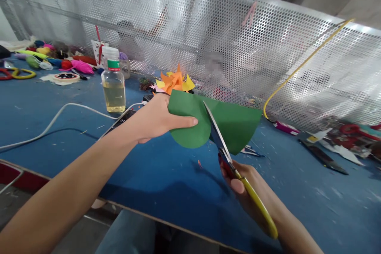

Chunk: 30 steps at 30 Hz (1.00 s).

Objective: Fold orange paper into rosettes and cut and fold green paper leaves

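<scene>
My left hand (157,119) pinches a sheet of green paper (235,123) by its left side, thumb on top, and holds it up above the blue table (166,174). The sheet's lower left edge is rounded. My right hand (247,190) grips scissors (220,143) with yellow and red handles. Their blades point up and away and lie across the middle of the green sheet. Behind the sheet lies a heap of orange and yellow paper scraps (174,81).
A plastic bottle of yellowish liquid (113,81) stands left of my hand, with a white cable (59,113) curving past it. Coloured craft bits (50,57) crowd the far left. A perforated metal screen (208,35) backs the table. A yellow cord (300,67) and more tools (324,154) lie right.
</scene>
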{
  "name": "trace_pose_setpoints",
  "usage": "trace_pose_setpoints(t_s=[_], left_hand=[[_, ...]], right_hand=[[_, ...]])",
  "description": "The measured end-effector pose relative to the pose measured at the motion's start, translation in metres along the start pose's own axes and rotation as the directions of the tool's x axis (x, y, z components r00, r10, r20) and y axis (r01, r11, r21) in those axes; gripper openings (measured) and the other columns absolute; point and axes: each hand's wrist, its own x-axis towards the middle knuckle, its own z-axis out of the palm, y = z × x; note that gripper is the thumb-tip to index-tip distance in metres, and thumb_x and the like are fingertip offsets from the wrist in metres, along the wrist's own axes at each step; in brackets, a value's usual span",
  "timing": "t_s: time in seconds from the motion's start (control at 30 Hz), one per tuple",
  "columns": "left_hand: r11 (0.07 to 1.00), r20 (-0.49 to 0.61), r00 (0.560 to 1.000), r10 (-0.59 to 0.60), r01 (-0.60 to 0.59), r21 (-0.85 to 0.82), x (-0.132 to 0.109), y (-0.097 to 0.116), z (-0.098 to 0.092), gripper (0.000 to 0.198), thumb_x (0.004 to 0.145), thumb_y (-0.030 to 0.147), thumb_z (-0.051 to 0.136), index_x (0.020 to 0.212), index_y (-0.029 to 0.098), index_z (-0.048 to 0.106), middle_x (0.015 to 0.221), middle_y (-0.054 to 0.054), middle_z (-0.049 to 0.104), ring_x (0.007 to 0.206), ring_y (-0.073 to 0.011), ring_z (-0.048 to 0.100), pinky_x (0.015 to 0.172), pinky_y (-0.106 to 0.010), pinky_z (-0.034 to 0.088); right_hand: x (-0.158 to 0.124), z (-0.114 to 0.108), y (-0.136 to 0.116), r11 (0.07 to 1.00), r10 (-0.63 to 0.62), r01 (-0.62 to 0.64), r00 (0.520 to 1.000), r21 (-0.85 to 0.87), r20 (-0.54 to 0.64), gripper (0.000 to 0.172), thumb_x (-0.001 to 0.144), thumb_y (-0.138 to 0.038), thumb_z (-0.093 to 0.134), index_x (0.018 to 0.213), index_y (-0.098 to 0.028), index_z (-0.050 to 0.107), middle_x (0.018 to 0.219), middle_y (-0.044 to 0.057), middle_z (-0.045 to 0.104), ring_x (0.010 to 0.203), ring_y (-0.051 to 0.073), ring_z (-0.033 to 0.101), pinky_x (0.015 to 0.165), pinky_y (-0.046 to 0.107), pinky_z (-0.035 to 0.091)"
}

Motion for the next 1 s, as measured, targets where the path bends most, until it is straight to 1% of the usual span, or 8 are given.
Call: trace_pose_setpoints(t_s=[0.1,0.2,0.47,0.63,0.73,0.83,0.9,1.0], left_hand=[[1.0,0.097,0.995,0.013,-0.014,0.014,0.001,-0.002,-0.002,0.02,0.062,0.025,0.074,0.079,0.016,0.071,0.081,-0.005,0.072,0.073,-0.0221,0.069,0.063,-0.031,0.058],[1.0,0.117,0.993,0.023,-0.022,-0.013,0.003,-0.004,-0.003,0.022,0.063,0.024,0.073,0.083,0.016,0.072,0.082,-0.006,0.073,0.075,-0.0228,0.069,0.064,-0.031,0.058],[1.0,0.16,0.987,0.027,-0.028,0.004,0.004,-0.004,-0.009,0.017,0.064,0.022,0.072,0.08,0.017,0.072,0.081,-0.005,0.073,0.071,-0.0206,0.069,0.06,-0.027,0.057],[0.999,0.196,0.98,-0.021,0.013,0.043,0.005,-0.004,-0.013,0.024,0.063,0.023,0.072,0.086,0.017,0.072,0.085,-0.008,0.073,0.074,-0.0235,0.069,0.059,-0.03,0.058],[0.999,0.227,0.973,-0.041,0.037,0.019,0.005,-0.001,-0.014,0.019,0.064,0.02,0.071,0.083,0.017,0.071,0.084,-0.006,0.073,0.073,-0.0208,0.069,0.061,-0.028,0.057],[0.998,0.241,0.968,-0.068,0.071,-0.001,0.003,0.003,-0.015,0.013,0.063,0.016,0.071,0.077,0.017,0.071,0.078,-0.003,0.073,0.068,-0.0173,0.069,0.059,-0.024,0.056],[0.997,0.234,0.969,-0.073,0.08,-0.017,0.003,0.003,-0.015,0.014,0.063,0.015,0.072,0.077,0.017,0.071,0.079,-0.004,0.073,0.069,-0.0174,0.069,0.06,-0.024,0.056],[0.996,0.203,0.977,-0.059,0.07,-0.049,0.006,-0.002,-0.012,0.017,0.064,0.019,0.073,0.081,0.017,0.071,0.084,-0.005,0.073,0.073,-0.0181,0.069,0.063,-0.026,0.055]], right_hand=[[0.0,0.001,0.001,1.0,-0.007,0.007,1.0,-0.004,0.012,0.072,0.058,-0.088,0.007,0.06,-0.022,0.035,0.053,-0.002,0.039,0.045,0.011,0.033,0.042,0.025,0.028],[0.001,0.003,0.003,0.999,-0.027,0.028,0.999,-0.018,0.024,0.071,0.058,-0.088,0.006,0.058,-0.022,0.033,0.053,-0.001,0.039,0.044,0.011,0.032,0.042,0.026,0.026],[0.0,0.001,0.008,0.999,-0.02,0.022,0.997,-0.03,0.076,0.07,0.059,-0.088,0.009,0.058,-0.022,0.032,0.054,-0.002,0.036,0.048,0.011,0.027,0.046,0.026,0.024],[-0.001,-0.001,0.012,0.999,-0.02,0.024,0.994,-0.033,0.109,0.069,0.06,-0.087,0.009,0.06,-0.022,0.032,0.056,-0.003,0.035,0.05,0.011,0.026,0.046,0.026,0.024],[-0.001,-0.002,0.014,0.998,-0.02,0.027,0.993,-0.061,0.117,0.068,0.061,-0.087,0.01,0.06,-0.022,0.031,0.056,-0.003,0.034,0.05,0.011,0.025,0.046,0.026,0.023],[0.0,-0.002,0.014,0.997,-0.022,0.03,0.993,-0.074,0.114,0.069,0.059,-0.088,0.011,0.059,-0.022,0.032,0.055,-0.002,0.037,0.05,0.011,0.027,0.047,0.026,0.024],[0.001,-0.001,0.011,0.998,-0.036,0.041,0.995,-0.05,0.097,0.07,0.058,-0.088,0.011,0.058,-0.022,0.032,0.055,-0.002,0.037,0.049,0.011,0.028,0.046,0.026,0.024],[0.0,0.003,0.007,0.997,0.009,-0.014,0.998,0.08,0.069,0.071,0.056,-0.09,0.012,0.058,-0.022,0.034,0.052,-0.002,0.036,0.045,0.011,0.029,0.043,0.026,0.024]])
